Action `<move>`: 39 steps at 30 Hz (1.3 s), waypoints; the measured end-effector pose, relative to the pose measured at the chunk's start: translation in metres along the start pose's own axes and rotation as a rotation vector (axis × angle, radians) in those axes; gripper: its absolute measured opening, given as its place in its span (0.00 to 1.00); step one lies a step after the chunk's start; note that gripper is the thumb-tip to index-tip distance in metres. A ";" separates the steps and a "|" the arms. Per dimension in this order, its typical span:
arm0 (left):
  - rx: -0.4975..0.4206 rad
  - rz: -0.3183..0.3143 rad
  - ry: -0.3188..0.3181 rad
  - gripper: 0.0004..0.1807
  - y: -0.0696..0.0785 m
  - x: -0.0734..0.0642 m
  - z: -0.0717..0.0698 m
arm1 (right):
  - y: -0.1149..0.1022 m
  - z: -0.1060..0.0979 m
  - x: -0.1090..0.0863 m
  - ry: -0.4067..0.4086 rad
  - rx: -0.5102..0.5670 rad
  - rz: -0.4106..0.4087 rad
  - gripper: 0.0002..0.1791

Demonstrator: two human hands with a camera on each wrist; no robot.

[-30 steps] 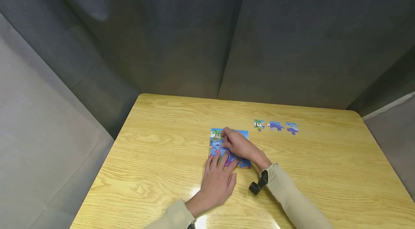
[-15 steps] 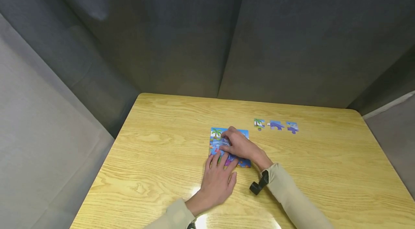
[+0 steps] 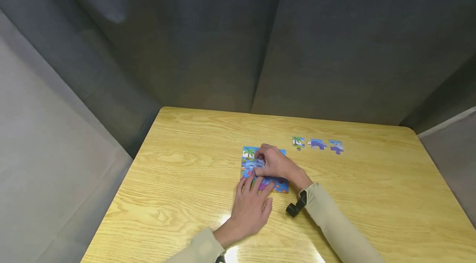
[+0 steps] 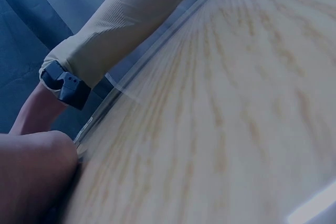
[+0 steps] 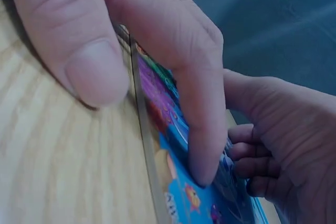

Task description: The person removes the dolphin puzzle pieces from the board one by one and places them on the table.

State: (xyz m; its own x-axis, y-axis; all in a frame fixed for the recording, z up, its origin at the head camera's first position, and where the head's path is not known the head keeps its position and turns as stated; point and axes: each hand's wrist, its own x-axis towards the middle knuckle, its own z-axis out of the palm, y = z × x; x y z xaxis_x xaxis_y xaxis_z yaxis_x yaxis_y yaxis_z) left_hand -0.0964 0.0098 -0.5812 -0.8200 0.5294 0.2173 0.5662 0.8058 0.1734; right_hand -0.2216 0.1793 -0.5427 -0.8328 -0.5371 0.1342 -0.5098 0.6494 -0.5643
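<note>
A colourful jigsaw puzzle [image 3: 281, 187] with a sea scene lies mid-table in the head view, partly covered by both hands. My left hand [image 3: 250, 212] lies flat with spread fingers, their tips on the puzzle's near edge. In the right wrist view its index finger [image 5: 202, 114] presses the puzzle face, while the thumb [image 5: 97, 72] rests by the tabletop. Above it, my right hand [image 3: 276, 163] bends over the puzzle and pinches a bluish puzzle piece [image 3: 260, 163] between thumb and fingers. The curled fingers of that hand sit low over the picture in the right wrist view.
Three loose puzzle pieces lie in a row beyond the puzzle to the right: a palm-tree piece [image 3: 298, 142], a purple piece [image 3: 317, 144] and a blue-purple piece [image 3: 336, 146]. The wooden table [image 3: 178, 180] ends at dark curtains [image 3: 208, 48].
The right thumb and fingers have shifted slightly over the puzzle, and more of the bluish piece shows between them. The left hand and the three loose pieces stay in place.
</note>
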 end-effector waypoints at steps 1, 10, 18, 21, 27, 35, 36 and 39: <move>0.000 0.001 -0.004 0.26 0.000 0.000 0.001 | 0.001 0.000 -0.001 0.008 0.006 -0.004 0.21; 0.012 -0.024 -0.053 0.27 -0.002 -0.001 0.003 | 0.009 -0.006 -0.021 0.116 0.050 0.010 0.20; 0.003 -0.009 -0.023 0.27 -0.003 0.001 0.001 | 0.026 -0.018 -0.044 0.217 0.038 0.050 0.21; 0.004 -0.007 -0.014 0.27 -0.003 0.001 0.001 | 0.032 -0.021 -0.053 0.246 0.041 0.054 0.22; -0.023 -0.012 -0.005 0.26 -0.002 -0.001 0.002 | 0.044 -0.025 -0.069 0.299 0.067 0.065 0.22; -0.039 -0.011 -0.001 0.26 -0.003 -0.002 0.005 | 0.066 -0.030 -0.088 0.383 0.040 0.110 0.19; -0.037 -0.009 -0.001 0.26 -0.003 -0.001 0.005 | 0.069 -0.030 -0.090 0.393 0.034 0.119 0.19; -0.032 -0.002 0.002 0.26 -0.003 -0.001 0.005 | 0.077 -0.031 -0.095 0.414 0.022 0.152 0.19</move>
State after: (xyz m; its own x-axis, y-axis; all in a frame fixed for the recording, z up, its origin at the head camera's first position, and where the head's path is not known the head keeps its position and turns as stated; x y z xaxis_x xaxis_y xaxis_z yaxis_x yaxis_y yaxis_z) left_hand -0.0975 0.0078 -0.5866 -0.8212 0.5272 0.2183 0.5667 0.7981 0.2047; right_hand -0.1890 0.2973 -0.5735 -0.9165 -0.1721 0.3612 -0.3737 0.6905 -0.6193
